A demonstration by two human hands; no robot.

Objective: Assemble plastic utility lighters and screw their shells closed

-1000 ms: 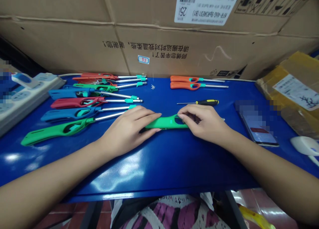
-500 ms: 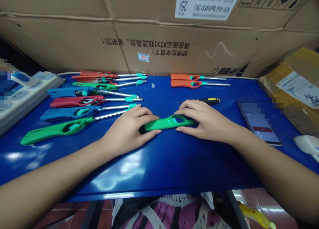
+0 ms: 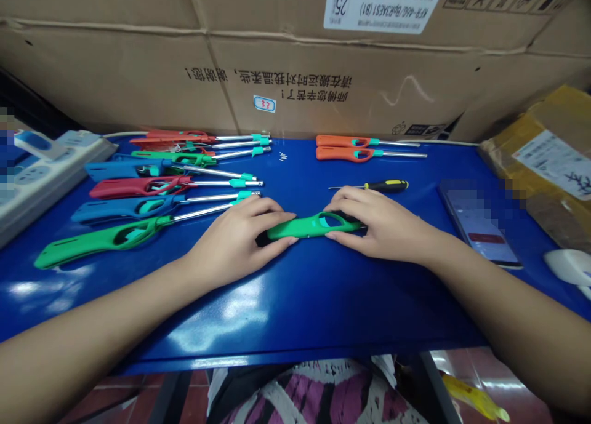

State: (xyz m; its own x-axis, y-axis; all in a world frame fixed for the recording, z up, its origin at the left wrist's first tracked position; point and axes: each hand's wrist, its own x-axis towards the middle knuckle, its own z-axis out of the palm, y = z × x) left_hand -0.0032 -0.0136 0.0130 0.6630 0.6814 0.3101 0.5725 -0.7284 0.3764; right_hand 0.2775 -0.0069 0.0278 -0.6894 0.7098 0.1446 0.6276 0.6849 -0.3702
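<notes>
A green gas lighter (image 3: 305,226) lies crosswise between my hands, just above or on the blue table. My left hand (image 3: 242,236) pinches its handle end between thumb and fingers. At the trigger end, my right hand (image 3: 376,224) closes around the lighter, and its metal tube is mostly hidden behind that hand. Several lighters lie to the left, among them a green one (image 3: 104,242), a blue one (image 3: 129,208) and a red one (image 3: 141,186). Two orange lighters (image 3: 344,154) rest at the back. Behind my right hand is a black and yellow screwdriver (image 3: 386,186).
A large cardboard box (image 3: 138,73) stands along the back of the blue table (image 3: 295,313). On the left is a white power strip (image 3: 55,172). A phone (image 3: 478,227), a white object (image 3: 570,267) and a taped carton (image 3: 545,128) occupy the right side.
Both hands keep hold of the green lighter in nearly the same place. The view has shifted very slightly; nothing else visibly differs.
</notes>
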